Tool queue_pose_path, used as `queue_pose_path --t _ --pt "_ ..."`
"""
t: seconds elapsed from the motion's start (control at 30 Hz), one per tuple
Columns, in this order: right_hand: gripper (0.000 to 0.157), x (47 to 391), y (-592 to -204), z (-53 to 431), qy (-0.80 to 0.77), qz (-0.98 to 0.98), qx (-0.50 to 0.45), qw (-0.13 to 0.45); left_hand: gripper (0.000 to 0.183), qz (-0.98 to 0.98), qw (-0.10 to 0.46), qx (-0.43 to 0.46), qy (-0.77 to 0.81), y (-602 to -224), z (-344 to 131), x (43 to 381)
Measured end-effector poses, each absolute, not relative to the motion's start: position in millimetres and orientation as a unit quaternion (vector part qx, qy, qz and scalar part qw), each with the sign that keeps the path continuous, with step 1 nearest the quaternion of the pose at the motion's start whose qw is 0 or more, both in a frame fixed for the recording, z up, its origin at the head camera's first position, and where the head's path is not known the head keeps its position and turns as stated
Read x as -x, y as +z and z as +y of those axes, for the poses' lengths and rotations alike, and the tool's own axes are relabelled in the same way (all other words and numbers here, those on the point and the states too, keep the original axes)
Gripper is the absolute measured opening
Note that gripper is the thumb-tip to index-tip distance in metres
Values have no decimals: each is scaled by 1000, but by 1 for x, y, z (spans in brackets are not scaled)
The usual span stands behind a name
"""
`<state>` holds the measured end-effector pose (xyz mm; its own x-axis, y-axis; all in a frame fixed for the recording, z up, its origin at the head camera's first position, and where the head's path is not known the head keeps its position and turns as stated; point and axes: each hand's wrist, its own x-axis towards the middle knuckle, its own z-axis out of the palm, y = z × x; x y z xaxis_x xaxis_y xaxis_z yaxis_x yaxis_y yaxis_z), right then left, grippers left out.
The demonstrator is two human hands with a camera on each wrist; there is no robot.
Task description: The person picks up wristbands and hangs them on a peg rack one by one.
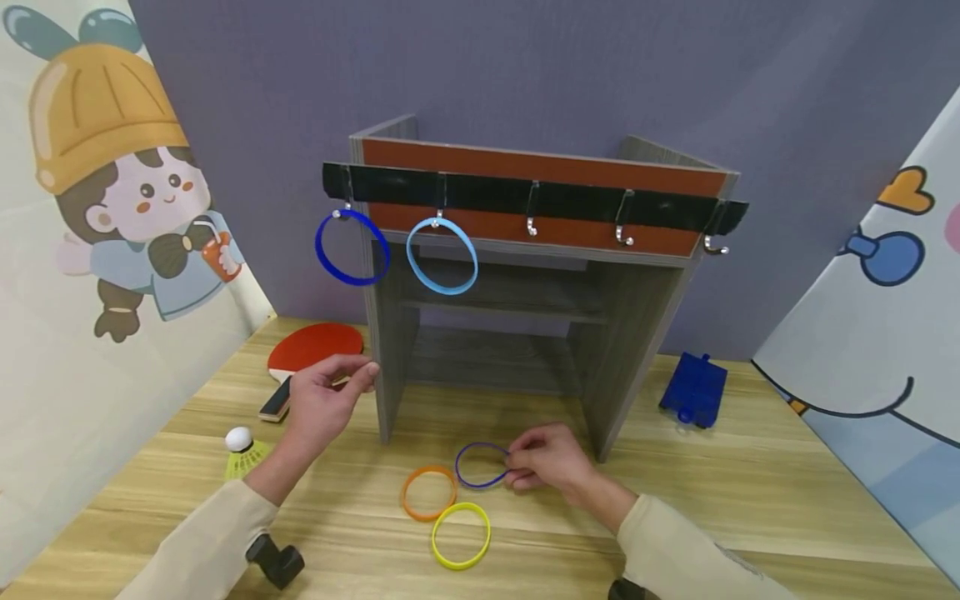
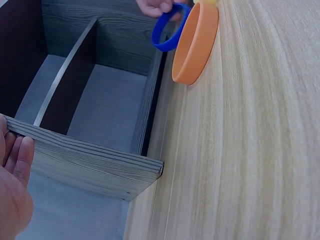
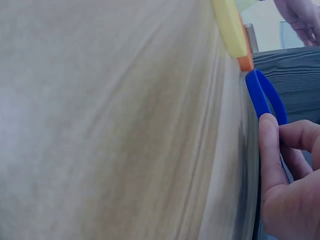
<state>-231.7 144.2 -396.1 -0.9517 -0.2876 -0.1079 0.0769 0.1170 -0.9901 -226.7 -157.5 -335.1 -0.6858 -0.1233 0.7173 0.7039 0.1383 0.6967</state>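
Note:
My right hand (image 1: 553, 460) pinches a dark blue silicone wristband (image 1: 482, 465) by its right side, low in front of the grey wooden shelf. In the right wrist view, thumb and fingers close on the band's near end. An orange wristband (image 1: 429, 493) and a yellow wristband (image 1: 461, 536) lie on the table beside it. My left hand (image 1: 326, 404) is raised by the shelf's left side panel (image 1: 384, 367), fingers loosely bent, fingertips right at the panel's front edge. Another dark blue wristband (image 1: 352, 247) and a light blue wristband (image 1: 442, 256) hang from the two leftmost hooks.
A black hook rail (image 1: 487, 193) crosses the shelf's top front, its three right hooks bare. At the left lie a red table-tennis paddle (image 1: 315, 346) and a yellow shuttlecock (image 1: 243, 454). A blue plastic object (image 1: 695, 390) lies right of the shelf.

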Motion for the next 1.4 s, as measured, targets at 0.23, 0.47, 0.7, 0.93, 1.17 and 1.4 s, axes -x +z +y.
queue_pose_path --t 0.23,0.47,0.7,0.93,1.17,1.4 --pt "21 227 -387 155 -697 702 65 131 7 -684 335 224 -608 -333 -156 227" --pt "21 221 -369 162 -739 658 60 131 7 -692 332 221 -602 -333 -158 228" --pt "12 212 -350 163 -781 606 82 122 7 -691 332 219 -603 -331 -158 227" --pt "15 205 -335 163 -828 541 126 83 7 -693 333 220 -601 -333 -159 226" --pt "20 199 -321 165 -853 486 180 60 7 -690 331 226 -603 -334 -159 226" --pt "19 196 -301 165 -870 451 199 22 7 -692 330 223 -602 -334 -160 226"
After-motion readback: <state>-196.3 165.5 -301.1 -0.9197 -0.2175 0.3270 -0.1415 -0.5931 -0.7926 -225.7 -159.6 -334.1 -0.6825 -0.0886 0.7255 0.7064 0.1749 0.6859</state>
